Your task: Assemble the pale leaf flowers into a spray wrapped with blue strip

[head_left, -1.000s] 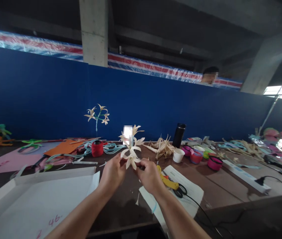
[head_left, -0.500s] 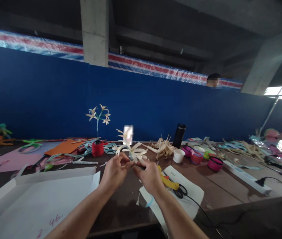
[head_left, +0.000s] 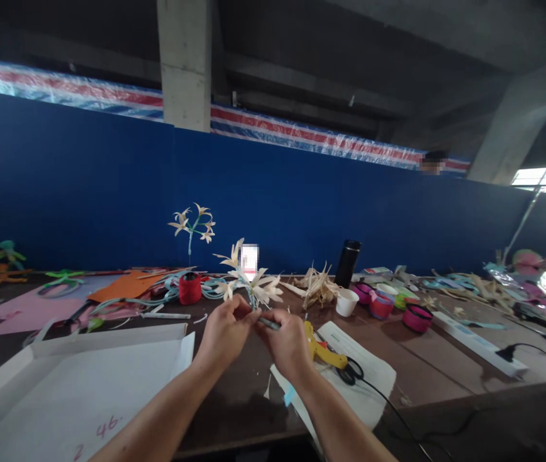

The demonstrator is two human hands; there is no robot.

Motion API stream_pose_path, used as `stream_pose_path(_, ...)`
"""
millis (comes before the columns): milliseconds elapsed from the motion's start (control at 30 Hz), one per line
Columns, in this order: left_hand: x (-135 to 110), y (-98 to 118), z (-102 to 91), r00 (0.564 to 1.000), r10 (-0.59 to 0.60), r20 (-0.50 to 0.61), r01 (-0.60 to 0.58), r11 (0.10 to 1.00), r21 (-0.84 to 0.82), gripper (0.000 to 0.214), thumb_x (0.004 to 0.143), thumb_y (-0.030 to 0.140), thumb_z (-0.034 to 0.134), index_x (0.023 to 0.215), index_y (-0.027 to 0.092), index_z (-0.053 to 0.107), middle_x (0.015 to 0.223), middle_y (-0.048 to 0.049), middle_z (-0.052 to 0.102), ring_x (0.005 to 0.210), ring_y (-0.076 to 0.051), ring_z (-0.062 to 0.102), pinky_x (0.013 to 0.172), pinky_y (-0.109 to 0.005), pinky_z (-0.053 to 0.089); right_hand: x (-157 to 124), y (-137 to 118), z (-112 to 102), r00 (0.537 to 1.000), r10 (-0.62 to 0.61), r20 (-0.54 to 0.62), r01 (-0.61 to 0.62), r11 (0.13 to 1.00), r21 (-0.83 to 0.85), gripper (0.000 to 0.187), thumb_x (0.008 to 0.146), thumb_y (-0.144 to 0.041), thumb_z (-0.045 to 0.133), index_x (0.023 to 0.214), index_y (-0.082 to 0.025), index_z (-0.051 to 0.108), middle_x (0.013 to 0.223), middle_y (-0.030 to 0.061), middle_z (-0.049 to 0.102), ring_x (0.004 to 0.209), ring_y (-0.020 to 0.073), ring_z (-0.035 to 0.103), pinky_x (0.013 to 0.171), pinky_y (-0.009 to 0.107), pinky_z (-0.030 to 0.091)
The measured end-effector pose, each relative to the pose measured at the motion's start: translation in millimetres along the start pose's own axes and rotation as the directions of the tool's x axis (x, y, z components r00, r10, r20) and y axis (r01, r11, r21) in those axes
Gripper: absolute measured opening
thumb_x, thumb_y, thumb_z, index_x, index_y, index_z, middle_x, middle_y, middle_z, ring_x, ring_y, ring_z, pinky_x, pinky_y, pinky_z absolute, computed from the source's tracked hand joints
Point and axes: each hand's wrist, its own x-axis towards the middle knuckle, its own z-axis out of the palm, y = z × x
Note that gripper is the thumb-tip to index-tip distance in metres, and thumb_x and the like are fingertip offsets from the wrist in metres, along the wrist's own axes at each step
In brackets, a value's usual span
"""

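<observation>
A cream artificial flower spray (head_left: 264, 290) with pointed petals stands up between my hands above the table. My left hand (head_left: 227, 327) pinches its stem just below the blooms. Close beside it, my right hand (head_left: 285, 337) is closed, with a thin pale bluish-grey strip (head_left: 269, 323) running from its fingers to the stem. The fingertips of both hands nearly meet and hide the lower stem. A similar finished-looking flower stem (head_left: 190, 240) rises upright at the back, left of my hands.
A white box lid (head_left: 109, 385) lies left. Under my right forearm are paper (head_left: 373, 378), a yellow glue gun (head_left: 328, 354) and black-handled scissors (head_left: 351, 371). Behind stand a white cup (head_left: 346, 301), dried husks (head_left: 318, 285), a black bottle (head_left: 348, 264) and a power strip (head_left: 479, 346).
The flower spray has turned and tilted slightly to the left. The pale strip now shows between my fingers. A person's head behind the partition has moved right.
</observation>
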Motion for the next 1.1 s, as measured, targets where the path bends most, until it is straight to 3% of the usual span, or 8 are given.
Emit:
stream_pose_path(100, 0, -4, -2.3, 0.997, -0.030, 0.066, 0.038, 0.992, -0.121, 0.022, 0.071, 0.040, 0.057, 0.071, 0.019, 0.058, 0.060, 0.0043, 0.059, 0.057, -0.012, 0.053, 0.054, -0.021, 0.038, 2, -1, -4, 1.000, 0.024, 0.003, -0.024, 0.999, 0.040, 0.020, 0.070, -0.032, 0.062, 0.073, -0.015, 0.071, 0.055, -0.0016, 0.059, 0.050, 0.0109, 0.048, 0.045, 0.018, 0.033)
stream_pose_path(233, -2, -8, -4.4, 0.969, -0.113, 0.219, 0.190, 0.908, -0.374, 0.040, 0.072, 0.046, 0.057, 0.097, 0.016, 0.063, 0.078, -0.0016, 0.069, 0.074, -0.016, 0.062, 0.066, -0.024, 0.045, 4, -1, -8, 0.997, 0.079, 0.016, -0.080, 0.992, 0.097, 0.020, 0.068, -0.031, 0.063, 0.072, -0.013, 0.070, 0.049, -0.0033, 0.052, 0.044, 0.0085, 0.041, 0.041, 0.017, 0.030)
stream_pose_path(333, -5, -8, -2.6, 0.960, -0.099, 0.263, 0.210, 0.874, -0.438, 0.041, 0.070, 0.043, 0.061, 0.099, 0.015, 0.066, 0.085, -0.0035, 0.070, 0.085, -0.018, 0.062, 0.075, -0.025, 0.044, 3, -2, -8, 0.997, 0.063, 0.036, -0.067, 0.990, 0.121, 0.019, 0.068, -0.028, 0.061, 0.072, -0.013, 0.070, 0.048, -0.0039, 0.051, 0.043, 0.0077, 0.039, 0.041, 0.017, 0.029)
stream_pose_path(433, -7, -9, 0.5, 0.948, -0.091, 0.305, 0.226, 0.867, -0.444, 0.040, 0.070, 0.043, 0.060, 0.097, 0.014, 0.069, 0.079, -0.0035, 0.070, 0.077, -0.017, 0.061, 0.069, -0.024, 0.044, 2, -3, -7, 0.998, 0.044, 0.039, -0.049, 0.988, 0.147, 0.021, 0.070, -0.028, 0.060, 0.076, -0.013, 0.072, 0.053, -0.0027, 0.056, 0.046, 0.0081, 0.042, 0.042, 0.017, 0.031)
stream_pose_path(567, -9, -9, 1.6, 0.962, -0.114, 0.248, 0.191, 0.931, -0.310, 0.041, 0.073, 0.043, 0.055, 0.099, 0.014, 0.069, 0.076, -0.0039, 0.069, 0.067, -0.016, 0.059, 0.059, -0.023, 0.043, 1, -3, -7, 0.996, 0.024, 0.080, -0.039, 0.982, 0.186, 0.021, 0.070, -0.029, 0.061, 0.081, -0.014, 0.073, 0.059, -0.0022, 0.060, 0.051, 0.0090, 0.045, 0.048, 0.018, 0.034)
stream_pose_path(800, -11, -7, -3.4, 0.992, -0.068, 0.110, 0.076, 0.995, -0.071, 0.034, 0.078, 0.041, 0.047, 0.074, 0.016, 0.070, 0.063, -0.0004, 0.063, 0.059, -0.014, 0.053, 0.056, -0.023, 0.037, -2, -4, -11, 0.992, -0.003, 0.129, -0.016, 0.989, 0.146, 0.023, 0.074, -0.031, 0.058, 0.082, -0.014, 0.073, 0.060, -0.0017, 0.060, 0.058, 0.0122, 0.049, 0.053, 0.019, 0.035)
stream_pose_path(1100, -17, -7, -2.2, 0.999, 0.019, 0.042, -0.029, 0.965, 0.259, 0.027, 0.081, 0.030, 0.044, 0.066, 0.019, 0.063, 0.057, -0.0009, 0.059, 0.053, -0.012, 0.049, 0.053, -0.023, 0.028, -4, 1, -12, 0.998, -0.012, 0.067, 0.007, 0.997, 0.073, 0.018, 0.074, -0.027, 0.055, 0.070, -0.014, 0.068, 0.058, -0.0031, 0.056, 0.057, 0.0112, 0.047, 0.052, 0.019, 0.033)
